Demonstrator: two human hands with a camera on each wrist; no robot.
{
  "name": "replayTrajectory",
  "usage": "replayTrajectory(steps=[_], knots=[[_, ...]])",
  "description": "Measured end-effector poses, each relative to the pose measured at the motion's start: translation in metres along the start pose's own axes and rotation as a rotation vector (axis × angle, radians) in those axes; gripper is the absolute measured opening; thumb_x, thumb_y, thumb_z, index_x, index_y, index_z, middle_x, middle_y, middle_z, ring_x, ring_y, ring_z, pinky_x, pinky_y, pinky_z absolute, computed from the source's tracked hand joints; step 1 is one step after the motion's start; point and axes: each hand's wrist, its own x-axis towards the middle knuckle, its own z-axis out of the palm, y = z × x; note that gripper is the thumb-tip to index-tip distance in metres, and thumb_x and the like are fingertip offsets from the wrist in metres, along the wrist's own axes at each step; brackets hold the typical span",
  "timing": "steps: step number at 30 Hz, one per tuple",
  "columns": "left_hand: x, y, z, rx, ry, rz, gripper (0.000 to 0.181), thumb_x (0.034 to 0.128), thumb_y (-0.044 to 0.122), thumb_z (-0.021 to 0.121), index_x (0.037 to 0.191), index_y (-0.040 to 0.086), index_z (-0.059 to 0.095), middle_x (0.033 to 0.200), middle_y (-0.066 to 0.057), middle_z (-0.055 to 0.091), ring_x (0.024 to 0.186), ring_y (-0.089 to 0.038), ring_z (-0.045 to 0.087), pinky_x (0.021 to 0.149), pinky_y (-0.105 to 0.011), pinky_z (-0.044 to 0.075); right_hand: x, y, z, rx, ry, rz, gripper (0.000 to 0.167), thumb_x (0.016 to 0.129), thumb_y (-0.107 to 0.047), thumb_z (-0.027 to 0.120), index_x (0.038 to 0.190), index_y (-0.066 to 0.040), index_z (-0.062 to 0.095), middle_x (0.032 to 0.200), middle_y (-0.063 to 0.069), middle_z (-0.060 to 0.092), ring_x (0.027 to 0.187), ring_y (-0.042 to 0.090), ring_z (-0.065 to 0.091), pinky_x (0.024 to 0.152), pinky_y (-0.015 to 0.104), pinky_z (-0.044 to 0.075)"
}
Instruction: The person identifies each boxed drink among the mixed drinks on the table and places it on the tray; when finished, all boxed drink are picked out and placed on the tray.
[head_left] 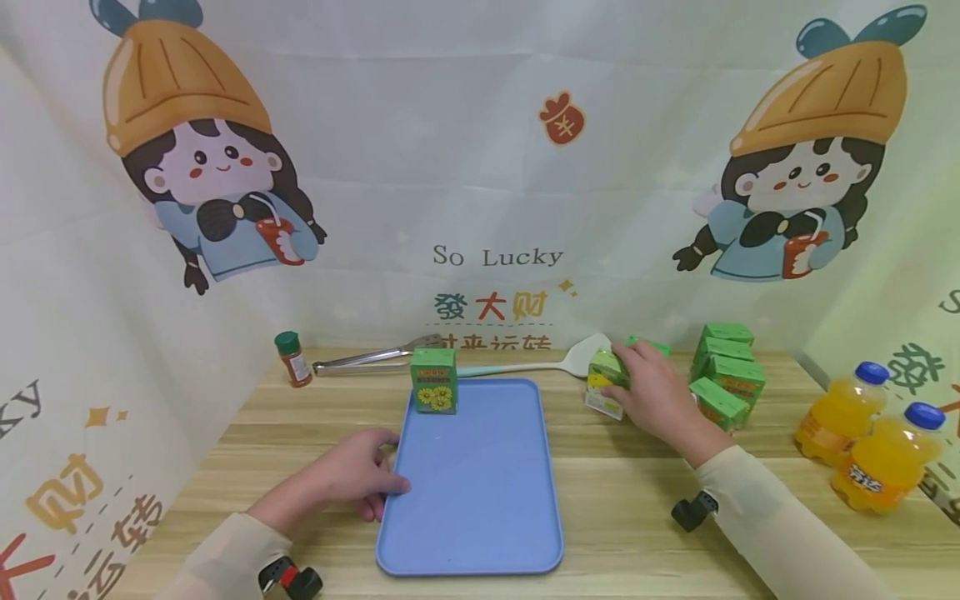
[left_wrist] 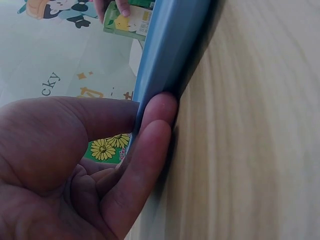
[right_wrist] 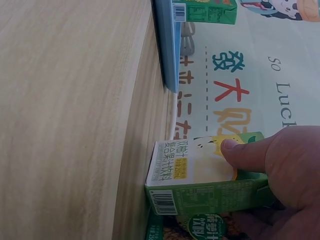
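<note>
A blue tray (head_left: 480, 500) lies on the table. My left hand (head_left: 356, 475) pinches its left rim, thumb on top and fingers against the outer side and underside, as the left wrist view shows. At the tray's far left corner stands a green drink carton with yellow flowers (head_left: 435, 385). To the right of the tray my right hand (head_left: 652, 390) grips a green and white juice carton (right_wrist: 200, 162) with yellow fruit on it, thumb on the front face. That carton is slightly tilted; whether it touches the table I cannot tell. Another green carton (head_left: 649, 345) shows partly behind the hand.
Several green cartons (head_left: 731, 371) stand at the back right. Two orange drink bottles (head_left: 881, 467) stand at the right edge. Behind the tray lie a spatula (head_left: 588, 357) and metal tongs (head_left: 367, 358). A spice jar (head_left: 293, 360) with a green lid is at the back left.
</note>
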Motion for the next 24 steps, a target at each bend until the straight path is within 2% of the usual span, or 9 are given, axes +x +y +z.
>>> replayTrajectory(steps=[7,17,24], knots=[[-0.001,0.002,0.000,-0.011,-0.009,0.000,0.087,0.0960,0.006,0.085,0.160,-0.022,0.032,0.074,-0.016,0.072,0.052,-0.020,0.069,0.050,-0.038,0.064,0.002,0.001,0.001,0.096,-0.075,0.115,0.068,0.101,-0.020,0.085,0.155,0.008,0.055,0.149,0.031,0.061,0.133,0.053,0.062,0.110,0.069,0.053],[0.000,0.000,-0.001,-0.016,-0.006,-0.005,0.086,0.0966,0.007,0.085,0.160,-0.021,0.033,0.077,-0.017,0.072,0.053,-0.021,0.070,0.051,-0.039,0.065,0.004,0.006,0.008,0.238,-0.102,0.263,0.070,0.101,-0.026,0.085,0.156,0.004,0.054,0.138,0.029,0.070,0.120,0.047,0.070,0.097,0.063,0.059],[0.000,0.000,-0.001,-0.008,-0.006,-0.004,0.086,0.0967,0.008,0.085,0.160,-0.020,0.033,0.076,-0.016,0.072,0.053,-0.021,0.069,0.051,-0.039,0.064,0.005,0.008,0.011,0.294,-0.095,0.311,0.069,0.102,-0.028,0.085,0.156,0.003,0.055,0.138,0.029,0.069,0.119,0.046,0.069,0.096,0.061,0.058]])
